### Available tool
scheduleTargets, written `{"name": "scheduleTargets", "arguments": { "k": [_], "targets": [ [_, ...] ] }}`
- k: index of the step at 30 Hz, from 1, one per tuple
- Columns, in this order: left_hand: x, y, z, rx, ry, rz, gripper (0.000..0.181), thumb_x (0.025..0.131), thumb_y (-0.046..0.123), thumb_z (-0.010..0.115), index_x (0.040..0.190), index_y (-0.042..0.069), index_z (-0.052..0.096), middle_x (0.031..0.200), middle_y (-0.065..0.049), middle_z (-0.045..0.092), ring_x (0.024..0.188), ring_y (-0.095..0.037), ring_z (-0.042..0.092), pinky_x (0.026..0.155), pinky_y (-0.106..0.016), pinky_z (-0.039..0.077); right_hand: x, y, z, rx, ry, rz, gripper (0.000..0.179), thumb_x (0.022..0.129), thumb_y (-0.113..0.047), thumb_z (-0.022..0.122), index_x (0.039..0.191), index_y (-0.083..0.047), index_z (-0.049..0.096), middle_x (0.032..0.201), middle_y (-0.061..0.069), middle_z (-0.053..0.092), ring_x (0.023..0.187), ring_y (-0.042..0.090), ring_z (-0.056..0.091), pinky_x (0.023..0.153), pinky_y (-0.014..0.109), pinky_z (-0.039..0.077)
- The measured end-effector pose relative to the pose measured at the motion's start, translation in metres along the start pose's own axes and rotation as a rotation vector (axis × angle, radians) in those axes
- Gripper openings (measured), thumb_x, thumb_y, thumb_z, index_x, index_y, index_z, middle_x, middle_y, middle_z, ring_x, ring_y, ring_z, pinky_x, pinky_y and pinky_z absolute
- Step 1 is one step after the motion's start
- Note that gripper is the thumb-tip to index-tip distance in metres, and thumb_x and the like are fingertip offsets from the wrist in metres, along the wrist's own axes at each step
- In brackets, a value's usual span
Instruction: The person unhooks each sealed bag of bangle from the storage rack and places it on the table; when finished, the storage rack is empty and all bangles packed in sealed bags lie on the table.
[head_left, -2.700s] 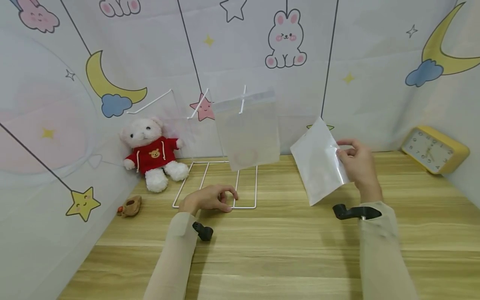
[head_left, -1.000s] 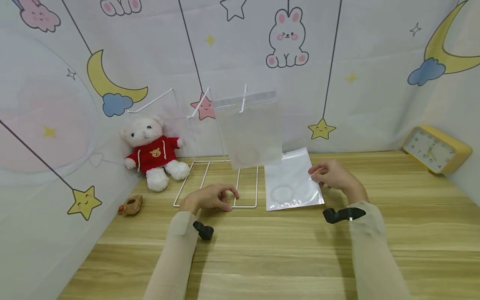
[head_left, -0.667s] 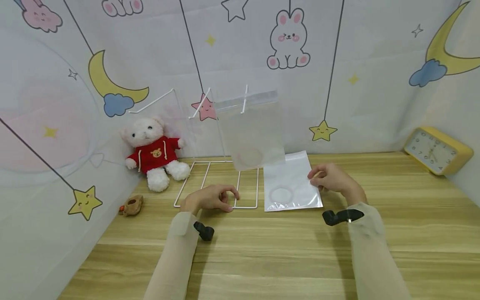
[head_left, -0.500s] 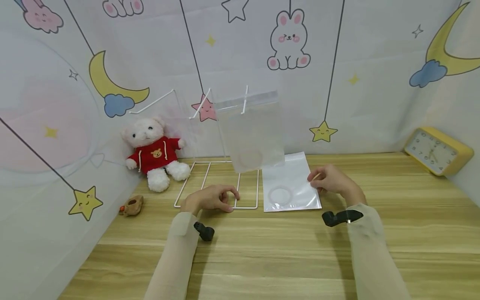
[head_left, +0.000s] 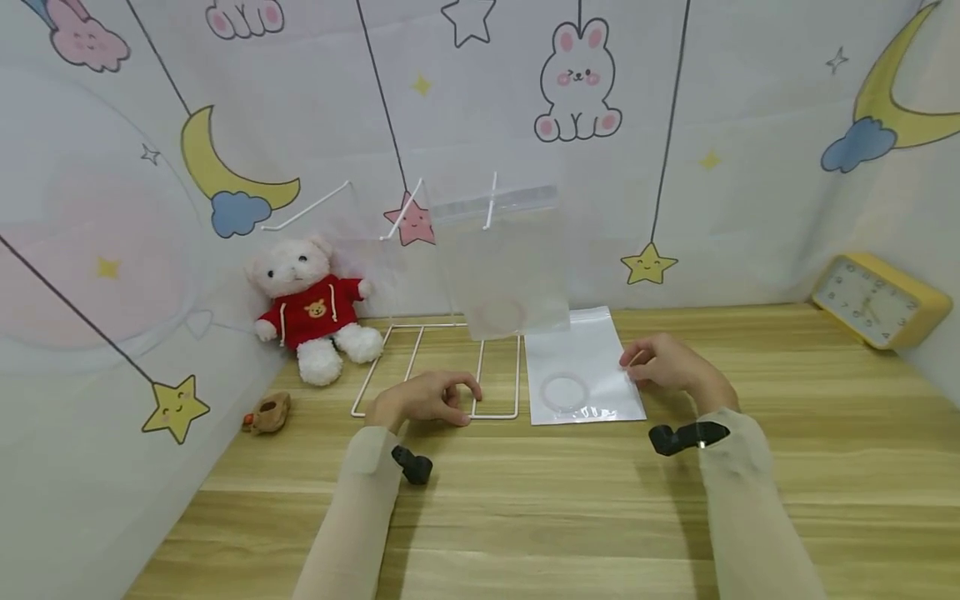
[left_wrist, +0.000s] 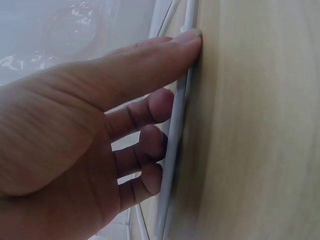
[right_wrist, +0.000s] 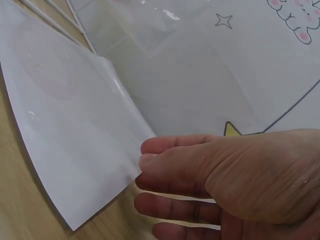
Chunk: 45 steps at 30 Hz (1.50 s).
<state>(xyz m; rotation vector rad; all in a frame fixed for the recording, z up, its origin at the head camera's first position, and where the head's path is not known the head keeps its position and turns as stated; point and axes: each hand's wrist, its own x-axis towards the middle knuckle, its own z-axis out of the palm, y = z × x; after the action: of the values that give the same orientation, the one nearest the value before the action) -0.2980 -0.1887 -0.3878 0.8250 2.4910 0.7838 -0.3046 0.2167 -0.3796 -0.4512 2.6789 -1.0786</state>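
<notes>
My left hand point(head_left: 435, 396) rests low at the front of a white wire rack point(head_left: 517, 375). In the left wrist view its thumb lies over the front wire, with the fingers curled up against it. A flat white plastic pouch point(head_left: 577, 354) stands just right of the rack, a pale ring outline showing near its bottom. My right hand point(head_left: 667, 367) pinches its right edge between thumb and fingers; the other fingers are loose. A translucent pouch point(head_left: 510, 267) hangs on the rack's right hook point(head_left: 491, 204) and overlaps the white pouch's upper left corner.
Two more rack hooks, a middle one point(head_left: 402, 208) and a left one point(head_left: 306, 207), stick out forward. A white teddy bear point(head_left: 307, 308) in red sits left of the rack, near a small brown item point(head_left: 267, 414). A yellow clock point(head_left: 877, 300) stands far right, by the patterned backdrop.
The white pouch has come left and down with my right hand, from a tilted position to close beside the rack. My left hand has stayed on the rack.
</notes>
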Motion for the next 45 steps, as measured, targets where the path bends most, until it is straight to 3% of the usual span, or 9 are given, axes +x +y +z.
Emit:
{"name": "scheduleTargets", "arguments": {
  "k": [11, 23, 41, 45],
  "targets": [
    [-0.004, 0.0, 0.002, 0.008, 0.007, 0.011, 0.031, 0.091, 0.015, 0.075, 0.119, 0.015, 0.062, 0.075, 0.001, 0.051, 0.067, -0.01, 0.046, 0.067, -0.028, 0.039, -0.002, -0.018, -0.003, -0.058, 0.044, -0.043, 0.022, 0.098, -0.007, 0.061, 0.116, 0.003, 0.067, 0.111, 0.017, 0.068, 0.102, 0.032, 0.061, 0.089, 0.047, 0.049],
    [-0.003, 0.002, 0.004, 0.014, 0.018, 0.018, 0.03, 0.091, 0.015, 0.075, 0.118, 0.017, 0.063, 0.075, 0.001, 0.05, 0.067, -0.01, 0.045, 0.067, -0.027, 0.038, 0.01, -0.042, -0.002, -0.105, 0.202, -0.28, 0.012, 0.097, -0.001, 0.061, 0.104, -0.001, 0.071, 0.101, 0.014, 0.071, 0.089, 0.028, 0.065, 0.08, 0.042, 0.052],
    [-0.003, 0.0, 0.002, 0.019, 0.023, 0.032, 0.031, 0.091, 0.015, 0.076, 0.119, 0.014, 0.063, 0.075, 0.001, 0.05, 0.066, -0.009, 0.045, 0.065, -0.026, 0.038, 0.021, -0.082, 0.006, -0.127, 0.422, -0.411, 0.017, 0.095, -0.003, 0.064, 0.111, -0.004, 0.071, 0.112, 0.014, 0.068, 0.091, 0.028, 0.067, 0.072, 0.04, 0.051],
    [-0.004, -0.001, 0.003, 0.011, 0.019, 0.029, 0.031, 0.091, 0.014, 0.075, 0.119, 0.014, 0.063, 0.075, 0.001, 0.051, 0.066, -0.009, 0.045, 0.065, -0.025, 0.038, 0.024, -0.087, 0.009, -0.145, 0.465, -0.401, 0.021, 0.095, -0.004, 0.065, 0.115, -0.007, 0.07, 0.119, 0.016, 0.062, 0.092, 0.028, 0.066, 0.068, 0.039, 0.05]
  ]
}}
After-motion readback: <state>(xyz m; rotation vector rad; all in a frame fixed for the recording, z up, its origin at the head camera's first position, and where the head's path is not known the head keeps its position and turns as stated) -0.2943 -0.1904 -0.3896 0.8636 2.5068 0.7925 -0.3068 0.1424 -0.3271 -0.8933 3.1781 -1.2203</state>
